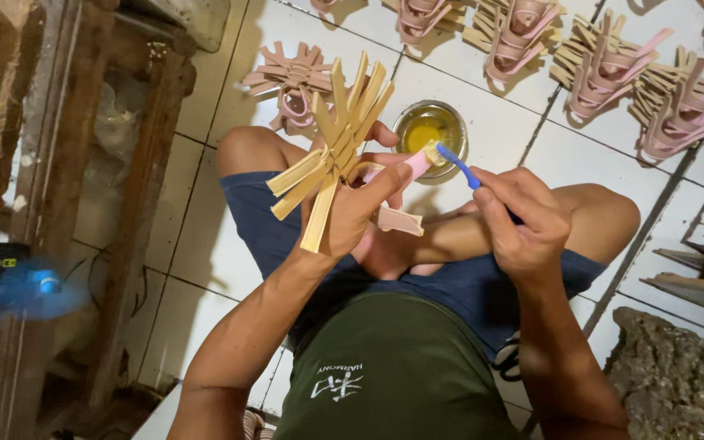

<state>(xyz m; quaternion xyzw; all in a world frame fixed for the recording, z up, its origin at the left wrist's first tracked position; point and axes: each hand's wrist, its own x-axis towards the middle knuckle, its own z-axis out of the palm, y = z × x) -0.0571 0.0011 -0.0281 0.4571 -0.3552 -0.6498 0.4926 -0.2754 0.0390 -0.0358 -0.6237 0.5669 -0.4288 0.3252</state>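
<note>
A white tiled floor (499, 130) is filling the upper frame, with fanned bundles of pink and tan strap pieces (605, 61) lying along its top edge. At centre, the left hand (352, 208) is gripping a fan of tan strips (336, 138) with a pink strap end (413, 167) sticking out toward the right, its grip clamped on the bundle. Right of centre, the right hand (523, 220) is pinching a blue-handled brush (454, 163), bristles touching the pink end. A small bowl of yellow glue (429, 130) is sitting on the floor just above. Gluing appears to be the step in hand; the next move likely calls for steady, even strokes.
</note>
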